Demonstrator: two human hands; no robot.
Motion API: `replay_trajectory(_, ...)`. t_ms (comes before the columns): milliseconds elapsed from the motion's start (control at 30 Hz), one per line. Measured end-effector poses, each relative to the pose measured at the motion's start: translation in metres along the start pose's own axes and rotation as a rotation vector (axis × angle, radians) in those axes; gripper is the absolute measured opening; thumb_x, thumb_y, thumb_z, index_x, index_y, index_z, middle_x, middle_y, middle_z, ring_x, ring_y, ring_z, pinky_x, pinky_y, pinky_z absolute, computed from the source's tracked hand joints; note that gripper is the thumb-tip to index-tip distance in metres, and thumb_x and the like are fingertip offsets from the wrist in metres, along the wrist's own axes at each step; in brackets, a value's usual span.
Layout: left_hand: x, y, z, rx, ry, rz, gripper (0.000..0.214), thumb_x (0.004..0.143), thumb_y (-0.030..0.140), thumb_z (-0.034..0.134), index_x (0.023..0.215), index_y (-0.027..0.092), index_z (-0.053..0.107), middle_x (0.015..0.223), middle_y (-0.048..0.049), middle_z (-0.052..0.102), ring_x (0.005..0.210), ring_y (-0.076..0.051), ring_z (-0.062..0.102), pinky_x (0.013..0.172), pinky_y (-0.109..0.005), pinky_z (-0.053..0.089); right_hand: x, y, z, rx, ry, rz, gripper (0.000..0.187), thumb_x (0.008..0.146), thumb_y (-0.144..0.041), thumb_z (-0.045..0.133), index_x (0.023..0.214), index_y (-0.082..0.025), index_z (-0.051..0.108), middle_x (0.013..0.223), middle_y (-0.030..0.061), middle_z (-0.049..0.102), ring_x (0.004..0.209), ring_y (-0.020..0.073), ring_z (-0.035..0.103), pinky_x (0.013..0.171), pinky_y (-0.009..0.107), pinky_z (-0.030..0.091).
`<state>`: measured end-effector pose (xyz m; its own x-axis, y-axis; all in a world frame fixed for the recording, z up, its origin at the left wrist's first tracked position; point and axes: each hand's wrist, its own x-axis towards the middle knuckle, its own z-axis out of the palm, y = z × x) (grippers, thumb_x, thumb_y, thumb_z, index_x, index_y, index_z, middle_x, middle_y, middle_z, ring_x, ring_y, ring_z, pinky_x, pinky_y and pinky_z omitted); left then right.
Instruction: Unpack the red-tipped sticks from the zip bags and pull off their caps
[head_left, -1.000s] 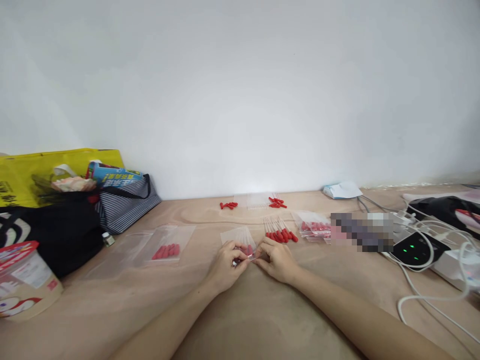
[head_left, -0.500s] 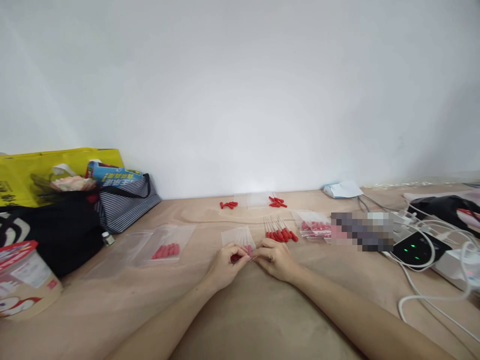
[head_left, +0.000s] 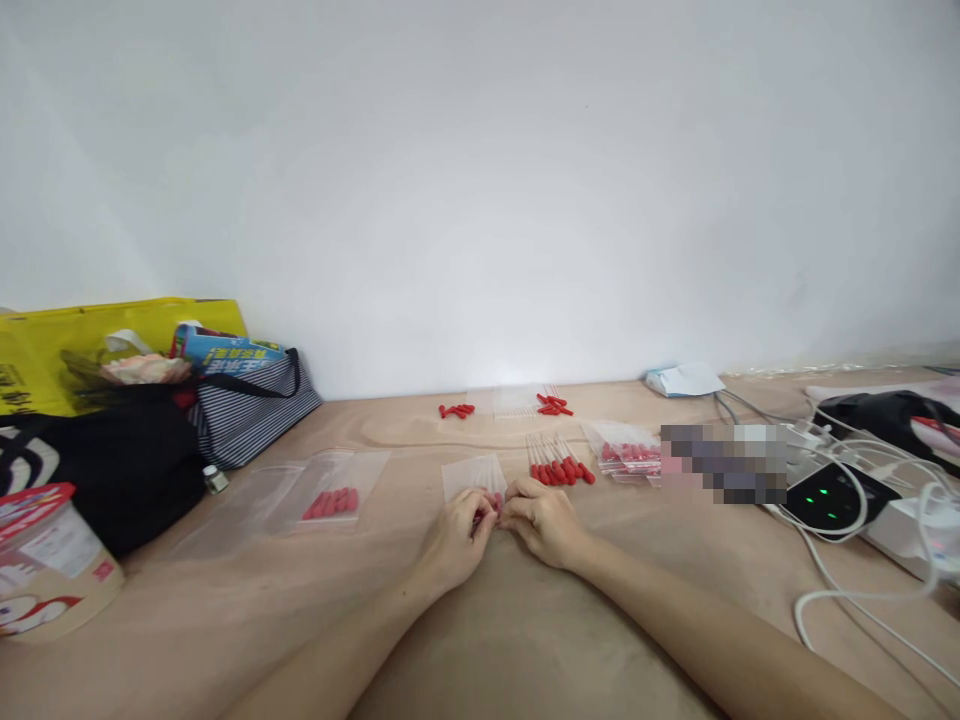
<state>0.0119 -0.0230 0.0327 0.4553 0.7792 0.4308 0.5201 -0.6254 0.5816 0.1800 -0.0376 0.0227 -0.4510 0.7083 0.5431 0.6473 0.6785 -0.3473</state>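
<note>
My left hand [head_left: 455, 540] and my right hand [head_left: 541, 520] meet at the near edge of a small clear plastic bag [head_left: 471, 476] lying on the tan surface. Both pinch that edge with closed fingers. Inside the bag are thin sticks with red tips, the tips mostly covered by my fingers. Just beyond my right hand lies a loose bunch of red-tipped sticks [head_left: 559, 464]. Further right is a pile of filled clear bags [head_left: 626, 450]. To the left lies another clear bag with red tips [head_left: 334, 490].
More red pieces [head_left: 457, 410] and sticks [head_left: 553, 404] lie near the wall. Bags [head_left: 240, 405] and a yellow carrier [head_left: 90, 345] crowd the left. A container [head_left: 45, 565] stands at the near left. Chargers and white cables [head_left: 840, 500] fill the right, with a face mask [head_left: 684, 380] behind.
Both hands have crept slightly forward over the bag's near edge, and my fingertips have drawn closer together. Nothing else on the surface moved.
</note>
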Motion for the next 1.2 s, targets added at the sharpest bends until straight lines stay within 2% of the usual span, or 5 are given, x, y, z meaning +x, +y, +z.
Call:
replay_trajectory(333, -0.001, -0.001, -0.005, 0.096, 0.184, 0.005, 0.014, 0.082, 0.021, 0.039, 0.07, 0.019, 0.047, 0.085, -0.0051, 0.06, 0.087, -0.018, 0.057, 0.075, -0.031, 0.044, -0.001, -0.003, -0.013, -0.042, -0.061, 0.007, 0.014, 0.079, -0.017, 0.048, 0.078, -0.022, 0.061, 0.091, 0.0016, 0.058, 0.078, 0.0117, 0.052, 0.064, 0.022, 0.037)
replay_trajectory(667, -0.007, 0.006, -0.016, -0.055, -0.131, 0.083, 0.024, 0.084, 0.027, 0.04, 0.069, 0.017, 0.056, 0.071, -0.0024, 0.062, 0.071, -0.014, 0.059, 0.071, -0.027, 0.046, -0.001, 0.001, -0.009, -0.005, -0.012, 0.243, 0.012, 0.074, -0.026, 0.056, 0.066, -0.023, 0.065, 0.069, -0.0007, 0.066, 0.07, 0.0147, 0.054, 0.071, 0.03, 0.033)
replay_trajectory(800, -0.003, -0.011, -0.036, 0.018, -0.086, 0.004, 0.024, 0.081, 0.029, 0.045, 0.1, 0.019, 0.056, 0.1, -0.0052, 0.063, 0.095, -0.018, 0.057, 0.086, -0.033, 0.043, 0.0, 0.006, -0.006, 0.042, 0.01, 0.319, 0.008, 0.07, -0.024, 0.059, 0.069, -0.025, 0.067, 0.07, -0.0012, 0.066, 0.071, 0.0154, 0.054, 0.071, 0.03, 0.034)
replay_trajectory(900, -0.003, -0.021, -0.046, 0.107, -0.17, 0.059, 0.035, 0.076, 0.031, 0.054, 0.11, 0.022, 0.054, 0.117, -0.0064, 0.055, 0.112, -0.022, 0.047, 0.096, -0.039, 0.035, 0.001, 0.007, -0.004, 0.049, 0.012, 0.319, 0.013, 0.07, -0.019, 0.058, 0.073, -0.026, 0.068, 0.072, 0.0003, 0.063, 0.073, 0.0153, 0.052, 0.07, 0.029, 0.035)
replay_trajectory(1200, -0.021, -0.008, -0.042, 0.158, -0.21, 0.104, 0.036, 0.077, 0.03, 0.054, 0.112, 0.024, 0.054, 0.117, -0.0069, 0.055, 0.107, -0.022, 0.049, 0.093, -0.039, 0.038, 0.001, -0.011, -0.008, 0.023, -0.044, 0.319, 0.028, 0.063, -0.02, 0.059, 0.091, -0.022, 0.064, 0.07, 0.0006, 0.053, 0.069, 0.015, 0.047, 0.066, 0.027, 0.036)
